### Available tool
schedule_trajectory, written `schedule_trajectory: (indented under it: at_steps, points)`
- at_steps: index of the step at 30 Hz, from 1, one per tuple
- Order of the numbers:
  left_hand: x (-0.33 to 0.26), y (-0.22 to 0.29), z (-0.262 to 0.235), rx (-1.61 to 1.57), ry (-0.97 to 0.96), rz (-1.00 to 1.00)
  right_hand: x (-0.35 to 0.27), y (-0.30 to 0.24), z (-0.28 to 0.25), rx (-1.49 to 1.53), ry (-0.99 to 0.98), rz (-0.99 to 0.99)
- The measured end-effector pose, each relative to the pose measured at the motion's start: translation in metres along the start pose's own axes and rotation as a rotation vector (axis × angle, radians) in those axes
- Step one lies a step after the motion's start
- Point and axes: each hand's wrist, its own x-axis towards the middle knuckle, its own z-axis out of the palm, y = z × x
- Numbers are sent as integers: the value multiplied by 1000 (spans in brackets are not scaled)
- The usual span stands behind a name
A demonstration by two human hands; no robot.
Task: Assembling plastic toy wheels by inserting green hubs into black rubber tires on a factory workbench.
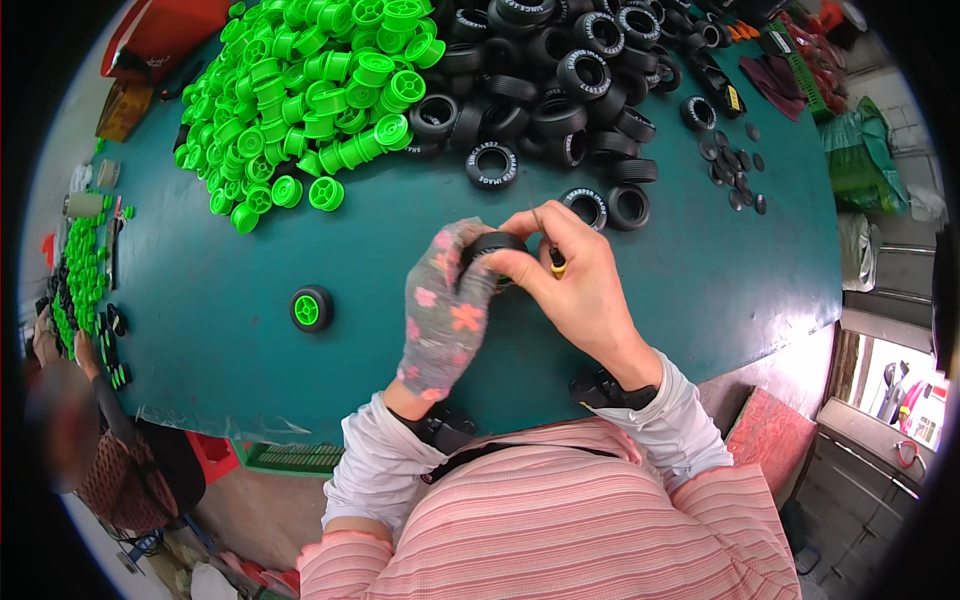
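Note:
My left hand (443, 310), in a grey glove with pink flowers, is closed around a small black toy tire (492, 246). A bit of green shows at the tire's lower edge, where a rim seems to sit inside it. My bare right hand (575, 275) is closed too, its thumb and fingers pressing on the tire. It also holds a slim tool (558, 262) with a black and yellow handle; a thin metal part shows above the knuckles, and its exact kind is hidden. To the left lies a wheel (311, 308) with a green rim inside a black tire.
Green rims (300, 95) are heaped at the back left, and black tires (560, 90) beside them at the back centre. Small black discs (735, 165) lie at the right. At the far left, another person's hands (84, 352) are by more green rims (85, 265).

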Motion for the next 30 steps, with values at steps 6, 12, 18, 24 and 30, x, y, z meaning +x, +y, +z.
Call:
schedule_trajectory:
  at_steps: [6,12,18,24,30]
  points:
    - [2,-2,1,-191,-53,-97,0,4,4,158,74,78]
    - [-3,-1,8,193,38,109,-3,1,11,-101,149,-65]
    - [-2,-6,11,70,83,106,0,2,4,346,78,251]
    - [3,6,7,-183,44,-75,-8,10,4,174,112,63]
    - [4,4,8,-268,59,-54,-3,11,10,314,109,148]
